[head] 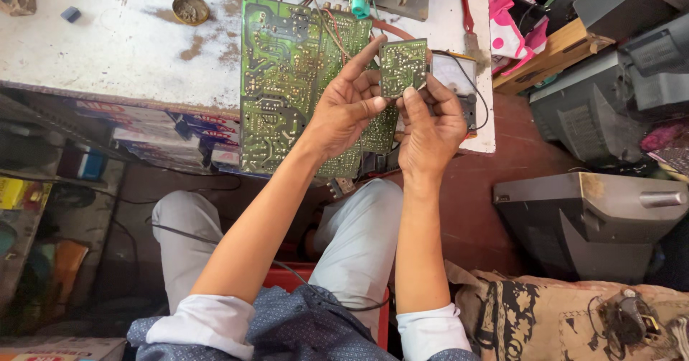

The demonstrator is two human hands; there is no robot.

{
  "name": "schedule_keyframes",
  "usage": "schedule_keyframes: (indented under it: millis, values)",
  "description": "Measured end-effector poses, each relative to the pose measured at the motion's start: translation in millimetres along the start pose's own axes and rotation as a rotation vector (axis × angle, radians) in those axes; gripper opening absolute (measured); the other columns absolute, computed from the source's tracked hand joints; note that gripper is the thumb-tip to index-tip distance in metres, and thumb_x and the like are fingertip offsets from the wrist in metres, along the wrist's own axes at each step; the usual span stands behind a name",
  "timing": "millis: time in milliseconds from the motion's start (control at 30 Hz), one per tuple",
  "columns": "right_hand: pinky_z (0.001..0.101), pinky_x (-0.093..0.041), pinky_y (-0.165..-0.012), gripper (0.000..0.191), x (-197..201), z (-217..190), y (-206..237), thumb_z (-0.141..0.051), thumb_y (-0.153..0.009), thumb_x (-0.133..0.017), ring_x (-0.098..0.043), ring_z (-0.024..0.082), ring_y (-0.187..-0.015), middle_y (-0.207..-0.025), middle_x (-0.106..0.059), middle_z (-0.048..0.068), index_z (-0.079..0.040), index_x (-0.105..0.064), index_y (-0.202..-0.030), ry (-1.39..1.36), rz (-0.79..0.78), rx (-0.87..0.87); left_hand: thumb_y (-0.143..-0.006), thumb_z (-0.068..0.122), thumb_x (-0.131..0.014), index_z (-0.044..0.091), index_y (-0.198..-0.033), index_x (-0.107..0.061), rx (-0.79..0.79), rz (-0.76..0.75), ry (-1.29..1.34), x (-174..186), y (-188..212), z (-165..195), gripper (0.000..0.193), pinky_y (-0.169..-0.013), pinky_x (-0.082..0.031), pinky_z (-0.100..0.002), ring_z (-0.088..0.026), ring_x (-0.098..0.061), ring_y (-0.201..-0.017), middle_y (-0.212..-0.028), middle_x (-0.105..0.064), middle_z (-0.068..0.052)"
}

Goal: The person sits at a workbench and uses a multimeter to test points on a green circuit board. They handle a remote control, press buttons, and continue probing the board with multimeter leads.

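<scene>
Upper centre of frame: small board (402, 67), green, solder side up, held between both hands above the table edge. Left hand (349, 106) half-curled, index finger stretched up along the board's left edge, thumb pressed toward its lower edge. Right hand (429, 128) closed in a pinch at the board's lower right corner. Large board (287, 81) lies flat beneath the left hand, overhanging the white table (122, 45). Meter (456, 81) just right of the small board, partly behind the right hand. Round tin (191, 8) upper left. Grey sets (588, 217) at right.
</scene>
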State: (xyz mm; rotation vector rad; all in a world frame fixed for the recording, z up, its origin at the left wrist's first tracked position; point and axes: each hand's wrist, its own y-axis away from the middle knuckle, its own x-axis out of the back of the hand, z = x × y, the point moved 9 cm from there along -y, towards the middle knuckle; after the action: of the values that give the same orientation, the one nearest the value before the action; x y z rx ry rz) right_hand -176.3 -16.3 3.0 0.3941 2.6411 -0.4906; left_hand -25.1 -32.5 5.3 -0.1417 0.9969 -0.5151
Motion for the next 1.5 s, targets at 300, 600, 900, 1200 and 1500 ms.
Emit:
schedule_keyframes:
  millis: [300,600,900,1200,1500]
  values:
    - [0.0295,-0.062,-0.080,0.032,-6,-1,-1,0.010,-0.093,-0.074,-0.070,0.016,-0.086,-0.102,-0.069,0.009,0.006,-0.065,-0.123,-0.017,-0.028,0.000,-0.094,-0.021,-0.058,0.012,-0.165,-0.026,-0.010,0.031,0.024,10,-5,-6,0.085,-0.113,-0.050,-0.031,-0.019,-0.059,-0.129,-0.144,-0.058,-0.013]
    - [0.0290,-0.062,-0.082,0.031,-3,5,-5,0.010,-0.093,-0.074,-0.070,0.014,-0.088,-0.103,-0.069,0.009,0.006,-0.066,-0.123,-0.038,-0.030,-0.002,-0.096,-0.020,-0.058,0.011,-0.166,-0.026,-0.024,0.035,0.046,22,-11,-16,0.083,-0.114,-0.050,-0.034,-0.021,-0.059,-0.130,-0.142,-0.058,-0.015]
    - [0.0285,-0.062,-0.083,0.031,-4,2,-3,0.008,-0.095,-0.075,-0.070,0.015,-0.088,-0.104,-0.068,0.007,0.005,-0.066,-0.125,-0.035,-0.028,-0.007,-0.097,-0.020,-0.058,0.010,-0.167,-0.027,-0.018,0.075,0.002,26,-10,-18,0.082,-0.111,-0.052,-0.034,-0.021,-0.060,-0.125,-0.137,-0.060,-0.014]
    - [0.0292,-0.062,-0.082,0.032,-4,2,-1,0.008,-0.095,-0.074,-0.070,0.016,-0.088,-0.105,-0.070,0.010,0.005,-0.066,-0.125,-0.033,-0.045,-0.006,-0.097,-0.019,-0.059,0.012,-0.166,-0.027,-0.023,0.035,-0.003,22,-7,-16,0.082,-0.115,-0.050,-0.033,-0.019,-0.060,-0.129,-0.141,-0.060,-0.013]
    - [0.0309,-0.063,-0.085,0.032,9,14,-4,0.008,-0.095,-0.073,-0.070,0.016,-0.092,-0.107,-0.068,0.009,0.005,-0.065,-0.126,-0.030,-0.020,-0.020,-0.096,-0.021,-0.059,0.012,-0.167,-0.028,-0.045,0.001,-0.049,24,-10,-21,0.084,-0.115,-0.050,-0.034,-0.020,-0.060,-0.128,-0.141,-0.060,-0.015]
